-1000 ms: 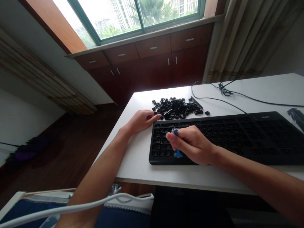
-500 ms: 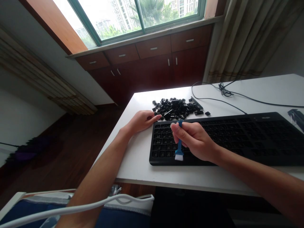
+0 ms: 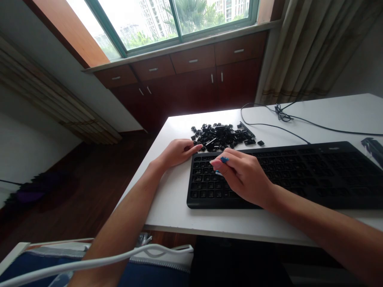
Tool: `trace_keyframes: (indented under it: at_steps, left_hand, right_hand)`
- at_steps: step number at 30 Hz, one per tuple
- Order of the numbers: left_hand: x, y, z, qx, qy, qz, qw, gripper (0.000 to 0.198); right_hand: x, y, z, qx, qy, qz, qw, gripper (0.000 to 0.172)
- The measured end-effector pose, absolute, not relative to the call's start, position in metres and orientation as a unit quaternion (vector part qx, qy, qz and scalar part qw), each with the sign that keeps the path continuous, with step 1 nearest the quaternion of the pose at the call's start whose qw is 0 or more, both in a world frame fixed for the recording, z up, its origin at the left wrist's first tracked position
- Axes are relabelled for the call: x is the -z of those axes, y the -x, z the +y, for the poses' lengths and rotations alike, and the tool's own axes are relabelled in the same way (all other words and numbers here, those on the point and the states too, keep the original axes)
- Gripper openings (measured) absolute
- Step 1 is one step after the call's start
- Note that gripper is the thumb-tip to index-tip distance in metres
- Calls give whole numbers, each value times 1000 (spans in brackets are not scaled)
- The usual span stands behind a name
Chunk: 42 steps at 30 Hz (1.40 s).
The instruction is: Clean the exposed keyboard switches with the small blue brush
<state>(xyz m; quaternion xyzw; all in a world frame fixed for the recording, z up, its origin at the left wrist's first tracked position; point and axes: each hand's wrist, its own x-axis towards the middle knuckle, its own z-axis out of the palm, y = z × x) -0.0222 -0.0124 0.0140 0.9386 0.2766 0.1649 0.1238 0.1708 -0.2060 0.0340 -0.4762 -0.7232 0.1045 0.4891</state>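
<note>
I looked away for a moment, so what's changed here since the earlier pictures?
The right hand has tipped the brush: its bristle end has swung away from the near edge of the keyboard and a little left, and that hand now hides most of it. Nothing was taken up or let go. The left hand, the loose keys and the keyboard stayed put.

The right hand (image 3: 243,172) pinches a blue brush (image 3: 224,159) over the keyboard (image 3: 290,167); behind it lie keycaps (image 3: 223,135), by its far-left corner the left hand (image 3: 181,151).
</note>
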Motion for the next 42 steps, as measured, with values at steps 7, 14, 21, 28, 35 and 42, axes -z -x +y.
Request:
trace_keyframes:
  at_steps: [7, 14, 21, 28, 35, 42]
  left_hand:
    - [-15, 21, -13, -164, -939, 273, 126, 55]
    - [-15, 21, -13, -170, -940, 269, 123, 56]
    - [-14, 21, -13, -167, -938, 275, 130, 55]
    - [-15, 21, -13, -165, -939, 273, 126, 56]
    - [-15, 22, -13, -170, -939, 273, 127, 55]
    - [-15, 22, -13, -166, -939, 272, 132, 55]
  right_hand:
    - [-35, -172, -208, -209, 446, -685, 537, 33]
    - [-36, -172, -205, -128, 451, -711, 525, 29]
    - [-38, -171, -208, -236, 462, -629, 579, 37]
    - [-34, -171, -207, -271, 469, -664, 516, 39]
    - [-35, -170, -208, -123, 439, -737, 499, 29]
    - [-37, -169, -207, -239, 445, -679, 533, 36]
